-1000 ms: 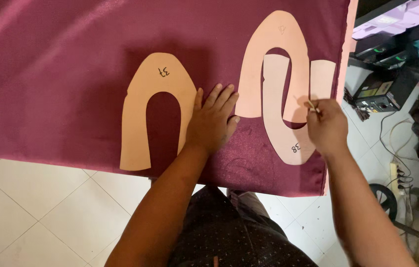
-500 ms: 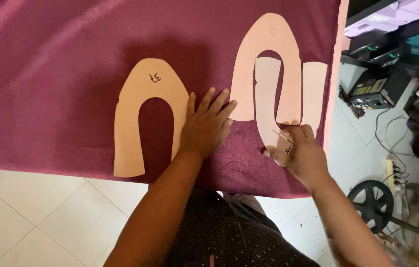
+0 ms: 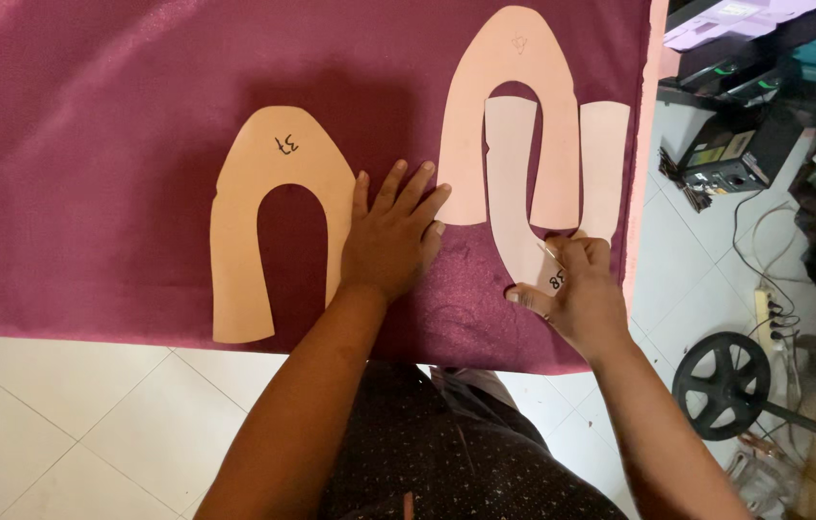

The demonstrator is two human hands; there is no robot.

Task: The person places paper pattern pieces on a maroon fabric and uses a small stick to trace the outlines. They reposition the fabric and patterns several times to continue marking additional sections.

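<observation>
A maroon fabric (image 3: 90, 144) lies spread flat. On it are three peach paper patterns: a horseshoe-shaped one (image 3: 234, 212) at the left, a taller arch (image 3: 514, 67) at the upper right, and a U-shaped one (image 3: 509, 193) overlapping that arch. My left hand (image 3: 388, 241) lies flat on the fabric with its fingers spread, its edge against the right leg of the left pattern. My right hand (image 3: 576, 294) rests on the bottom curve of the U-shaped pattern and pinches a thin pale marking stick (image 3: 546, 252) against it.
White floor tiles (image 3: 42, 414) show below the fabric's near edge. To the right are a black wheel (image 3: 721, 371), cables with a power strip (image 3: 769, 308), a black device (image 3: 725, 159) and a lavender box (image 3: 735, 19).
My right hand has moved down and left along the U-shaped pattern, from its right leg to its bottom curve. My left hand has stayed flat in place.
</observation>
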